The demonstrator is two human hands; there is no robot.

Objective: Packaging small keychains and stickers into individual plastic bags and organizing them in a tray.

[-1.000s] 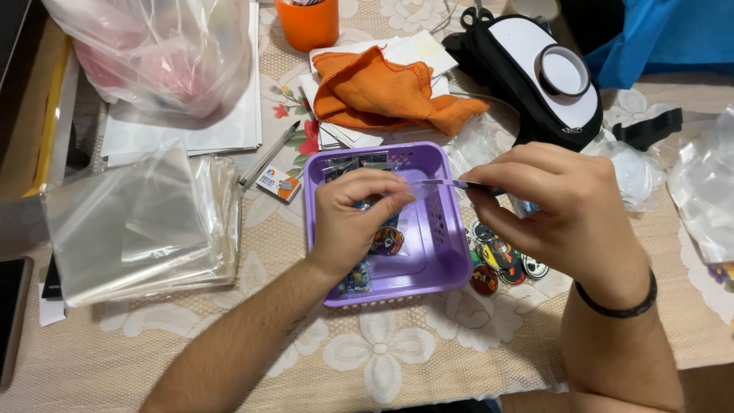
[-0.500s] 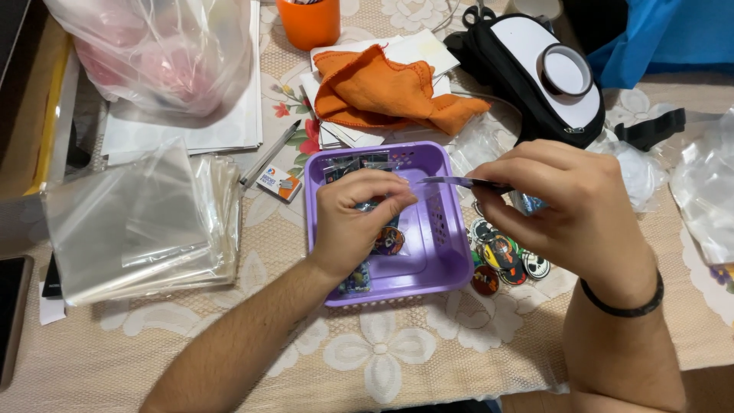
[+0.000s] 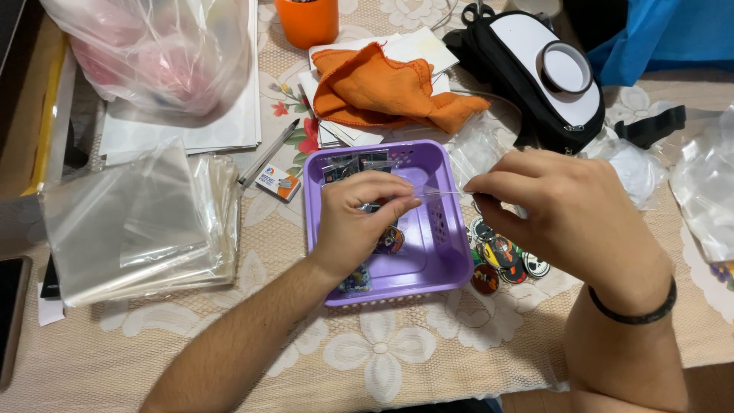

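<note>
Over the purple basket (image 3: 440,252), the left hand (image 3: 359,218) and right hand (image 3: 566,210) both pinch what seems a thin clear sleeve (image 3: 436,191) between them, grips narrow; round badges (image 3: 501,256) lie beside.

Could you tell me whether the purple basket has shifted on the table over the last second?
No. The purple basket sits where it was, its far edge just below the orange cloth, the stack of clear bags on its left as before.

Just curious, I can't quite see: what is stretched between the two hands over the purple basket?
In the head view, a small clear plastic sleeve spans from the left hand to the right hand, above the purple basket.
</note>
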